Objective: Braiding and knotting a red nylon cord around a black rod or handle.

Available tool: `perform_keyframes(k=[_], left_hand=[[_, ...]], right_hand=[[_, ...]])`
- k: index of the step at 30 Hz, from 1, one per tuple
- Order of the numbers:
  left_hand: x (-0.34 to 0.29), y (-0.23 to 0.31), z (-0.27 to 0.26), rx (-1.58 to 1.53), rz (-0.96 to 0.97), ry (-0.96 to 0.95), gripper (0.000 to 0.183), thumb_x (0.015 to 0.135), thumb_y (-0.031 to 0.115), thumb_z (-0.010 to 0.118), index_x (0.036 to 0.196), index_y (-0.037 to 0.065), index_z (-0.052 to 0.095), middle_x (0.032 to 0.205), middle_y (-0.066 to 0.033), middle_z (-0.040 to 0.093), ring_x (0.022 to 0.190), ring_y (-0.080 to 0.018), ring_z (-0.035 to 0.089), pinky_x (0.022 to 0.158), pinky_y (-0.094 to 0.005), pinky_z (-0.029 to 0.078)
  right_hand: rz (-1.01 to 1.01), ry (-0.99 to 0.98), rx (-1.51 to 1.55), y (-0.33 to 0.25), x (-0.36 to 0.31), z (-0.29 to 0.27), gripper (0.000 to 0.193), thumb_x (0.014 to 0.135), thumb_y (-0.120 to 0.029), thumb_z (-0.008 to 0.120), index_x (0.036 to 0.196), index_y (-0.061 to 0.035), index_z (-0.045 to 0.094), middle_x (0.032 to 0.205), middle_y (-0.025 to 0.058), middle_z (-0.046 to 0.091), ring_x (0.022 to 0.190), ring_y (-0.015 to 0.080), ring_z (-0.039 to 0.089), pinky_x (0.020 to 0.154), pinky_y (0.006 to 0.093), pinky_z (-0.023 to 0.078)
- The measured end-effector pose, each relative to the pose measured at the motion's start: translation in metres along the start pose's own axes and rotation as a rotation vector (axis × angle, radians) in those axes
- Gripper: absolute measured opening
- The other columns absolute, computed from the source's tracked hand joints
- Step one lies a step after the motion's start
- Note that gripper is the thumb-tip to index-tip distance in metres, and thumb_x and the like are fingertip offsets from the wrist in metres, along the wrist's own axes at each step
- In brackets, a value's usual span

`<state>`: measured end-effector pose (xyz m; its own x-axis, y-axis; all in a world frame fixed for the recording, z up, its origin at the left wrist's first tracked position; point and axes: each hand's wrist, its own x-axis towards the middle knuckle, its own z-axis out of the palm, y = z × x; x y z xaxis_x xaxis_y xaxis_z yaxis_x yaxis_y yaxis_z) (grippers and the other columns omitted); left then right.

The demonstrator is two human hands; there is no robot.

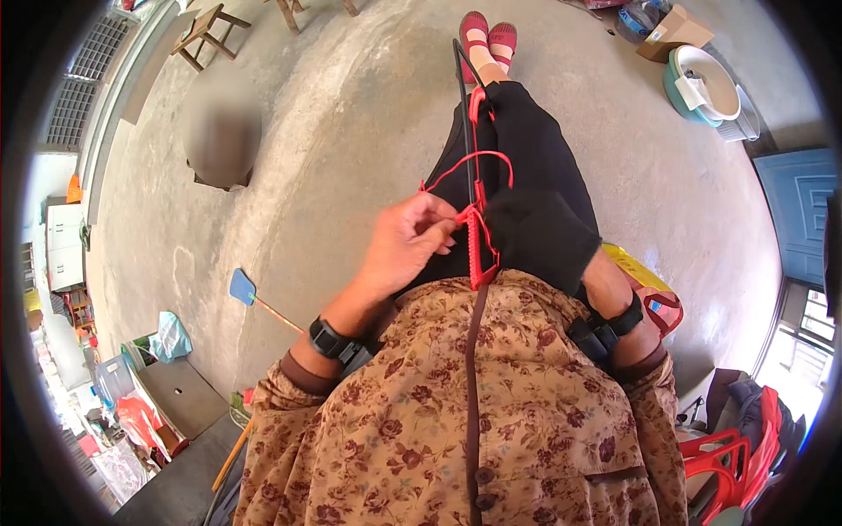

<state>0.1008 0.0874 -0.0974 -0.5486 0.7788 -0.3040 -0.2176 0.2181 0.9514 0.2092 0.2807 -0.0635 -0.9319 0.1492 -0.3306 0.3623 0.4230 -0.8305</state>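
Note:
In front of my lap, my left hand (414,235) is bare, with thumb and fingers pinching a thin red plastic strip (474,254) that has a ribbed edge. My right hand (537,235), in a black glove, is curled against the strip's other side; its fingertips are hard to make out over the black trousers. Red cords or thin loops (491,154) rise from the strip. A black rod frame (467,123) runs from there toward my feet, carrying another red piece (476,103) near its far end.
A wooden stool (206,33) and a blurred brown object (222,145) stand far left. A blue fly swatter (243,287) is nearer. Basins (707,86) and a cardboard box (675,35) stand far right. A yellow-and-red bag (645,276) lies beside my right arm, a red chair (715,465) near right.

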Motion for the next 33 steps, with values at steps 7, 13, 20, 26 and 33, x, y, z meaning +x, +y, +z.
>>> perform_keyframes(k=[7, 13, 20, 26, 33], left_hand=[[0.007, 0.002, 0.009, -0.117, 0.013, -0.135, 0.008, 0.091, 0.005, 0.059, 0.098, 0.002, 0.056, 0.085, -0.0031, 0.063, 0.074, -0.0082, 0.060, 0.064, -0.0235, 0.052], [-0.014, 0.054, -0.017, -0.265, 0.071, -0.201, 0.032, 0.092, 0.031, 0.058, 0.103, 0.001, 0.057, 0.103, -0.0147, 0.063, 0.088, -0.0176, 0.063, 0.067, -0.0277, 0.055], [0.000, 0.061, 0.024, -1.229, -0.008, -0.573, 0.058, 0.092, 0.053, 0.046, 0.111, -0.002, 0.056, 0.140, -0.0256, 0.037, 0.131, -0.0378, 0.036, 0.087, -0.0402, 0.052], [-0.024, 0.054, -0.035, -1.405, 0.082, -0.309, 0.049, 0.093, 0.046, 0.048, 0.112, 0.002, 0.057, 0.109, -0.0137, 0.059, 0.098, -0.0260, 0.056, 0.070, -0.0320, 0.049], [-0.094, 0.038, -0.095, -1.102, 0.063, -0.035, 0.048, 0.097, 0.039, 0.044, 0.126, 0.001, 0.044, 0.071, -0.0001, 0.036, 0.064, -0.0110, 0.037, 0.053, -0.0238, 0.036]], right_hand=[[-0.066, 0.017, 0.015, 0.014, -0.002, 0.007, 0.022, 0.084, -0.012, 0.062, 0.103, -0.0007, 0.062, 0.085, 0.0177, 0.066, 0.071, 0.0215, 0.065, 0.067, 0.0318, 0.051], [-0.215, 0.324, 1.106, -0.017, -0.034, -0.041, 0.041, 0.087, -0.003, 0.055, 0.128, 0.0014, 0.048, 0.125, 0.0181, 0.054, 0.111, 0.0200, 0.055, 0.095, 0.0296, 0.043], [-0.334, 0.342, 0.759, -0.036, -0.113, -0.054, 0.032, 0.088, -0.005, 0.055, 0.120, -0.0001, 0.054, 0.117, 0.0137, 0.059, 0.107, 0.0190, 0.057, 0.093, 0.0295, 0.043], [-0.185, 0.566, 0.956, -0.029, -0.120, -0.043, 0.025, 0.089, -0.006, 0.055, 0.114, -0.0014, 0.058, 0.110, 0.0100, 0.062, 0.104, 0.0182, 0.058, 0.092, 0.0295, 0.044], [-0.252, -0.021, 0.103, 0.025, -0.048, 0.009, 0.033, 0.089, -0.005, 0.052, 0.122, -0.0044, 0.056, 0.126, 0.0127, 0.053, 0.115, 0.0235, 0.052, 0.098, 0.0309, 0.041]])
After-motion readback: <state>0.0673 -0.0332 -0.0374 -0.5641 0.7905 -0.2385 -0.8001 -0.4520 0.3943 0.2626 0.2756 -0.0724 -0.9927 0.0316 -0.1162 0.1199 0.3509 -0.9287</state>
